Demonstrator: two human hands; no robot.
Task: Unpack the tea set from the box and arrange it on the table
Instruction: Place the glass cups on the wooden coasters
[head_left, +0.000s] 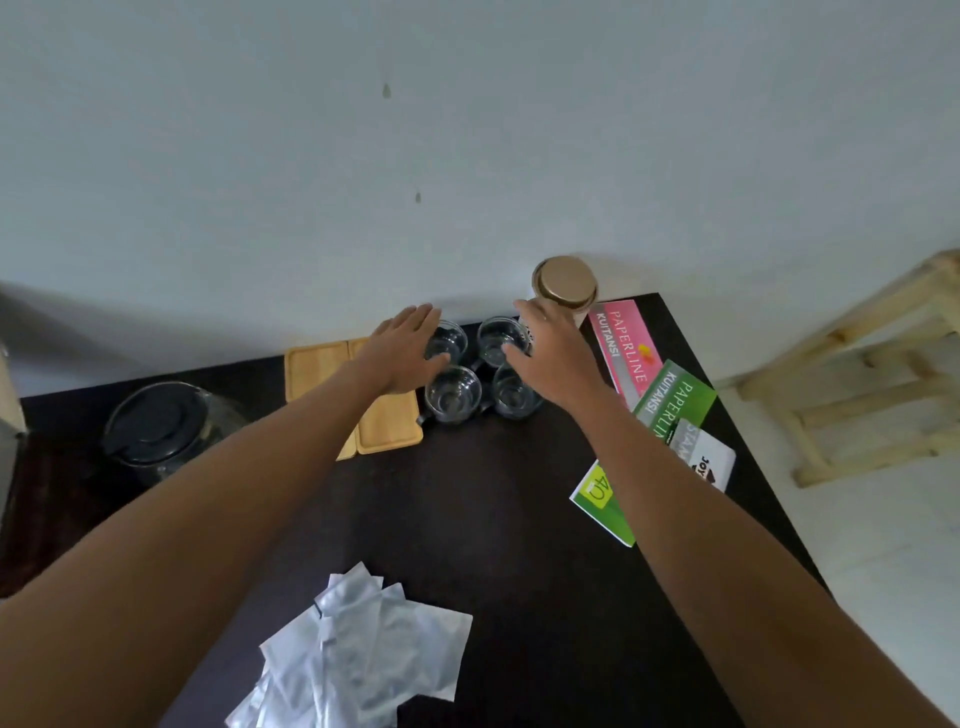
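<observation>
Four glass cups (470, 369) stand in a tight square on the dark bench (467, 493), near its far edge by the wall. The left hand (408, 348) reaches over the two left cups, fingers straight and close together, its thumb by the rim of the nearer one; whether it touches the glass I cannot tell. The right hand (550, 353) is stretched over the two right cups, fingers loosely spread and gripping nothing. Just left of the left hand and partly under its wrist lie two wooden trays (332, 384), side by side. Further left, beside the left forearm, stands a glass teapot (161, 431) with a black lid. Just beyond the right hand's fingertips stands a jar (565, 286) with a wooden lid. To the right of the right forearm lie pink and green booklets (649, 384). Between the forearms, near the body, lies a heap of silver pouches (358, 660).
</observation>
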